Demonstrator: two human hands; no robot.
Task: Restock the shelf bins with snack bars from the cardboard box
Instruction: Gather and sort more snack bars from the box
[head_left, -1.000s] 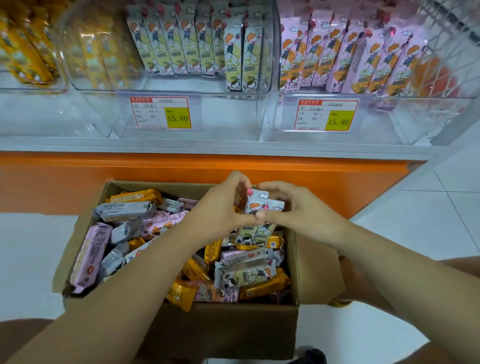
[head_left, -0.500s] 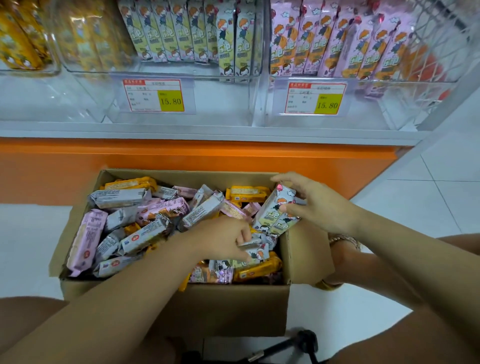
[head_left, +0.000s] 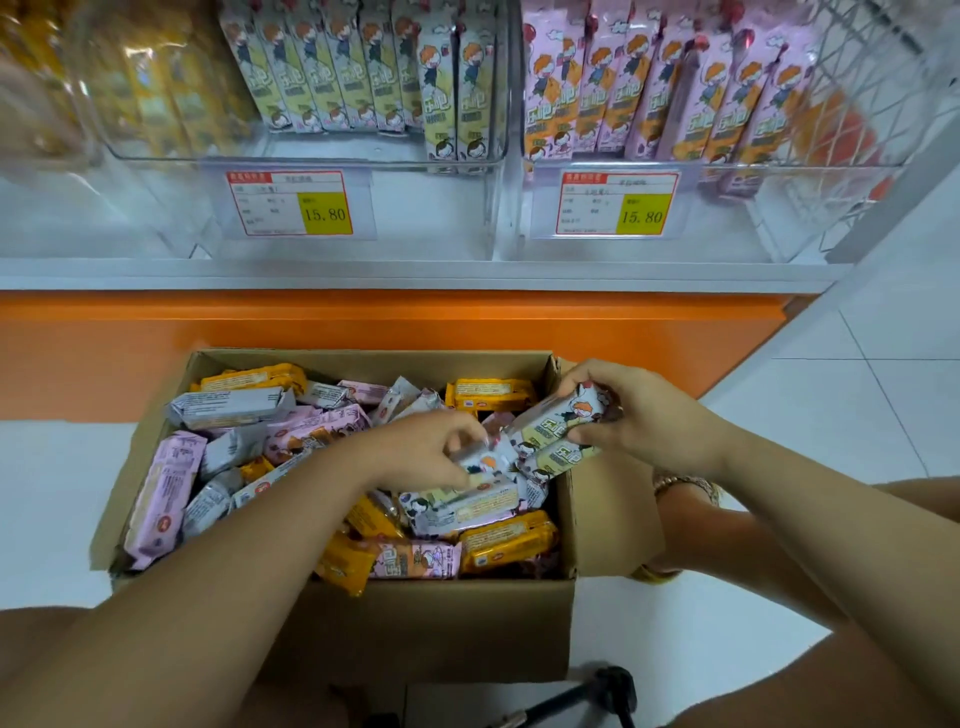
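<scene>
- White floor tiles (head_left: 857, 395) and an orange shelf base (head_left: 363, 322) lie behind an open cardboard box (head_left: 415, 629), which stands on the floor under the shelf.
- Fingers (head_left: 587, 382) of the right hand (head_left: 649, 421) curl from above, and the thumb from below, around two cream-green bars (head_left: 556, 428). These lie one against the other, tilted, over the right rear corner of the box.
- Behind them the right wrist bends a little down, and the forearm goes out to the lower right edge of the view.
- Fingers (head_left: 462, 431) of the left hand (head_left: 421, 452) are bent close together and pinch a pale bar (head_left: 485, 460), just beside the lower end of the two held bars.
- The left palm faces down over the middle of the box, and its forearm crosses the near wall toward the lower left.
- Loose snack bars (head_left: 498, 540) in pink, yellow and grey-white wrappers fill the box, lying in all directions.
- Above, clear shelf bins (head_left: 441, 218) hold upright green packs (head_left: 332, 78) in the middle and pink packs (head_left: 727, 93) on the right.
- One price tag (head_left: 293, 203) hangs on the front of each of these two bins.
</scene>
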